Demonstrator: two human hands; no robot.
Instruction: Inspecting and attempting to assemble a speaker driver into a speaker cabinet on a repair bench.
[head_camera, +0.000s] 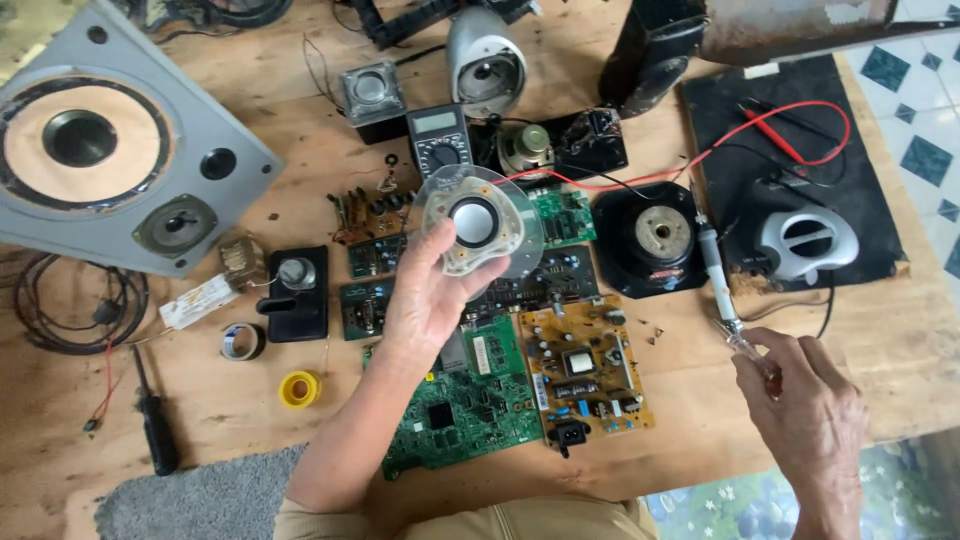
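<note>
Now our left hand (430, 300) gripping a small round speaker (472, 222), right hand (805, 400) clutching a soldering iron (718, 280), above circuit boards (520, 380) crowding our table (900, 350).

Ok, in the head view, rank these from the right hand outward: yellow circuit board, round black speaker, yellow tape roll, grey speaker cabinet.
From the right hand:
1. Yellow circuit board, just to its left, at the table's near side.
2. Round black speaker, up and left, mid-table.
3. Yellow tape roll, far left, past the left forearm.
4. Grey speaker cabinet, top-left corner, farthest.
</note>
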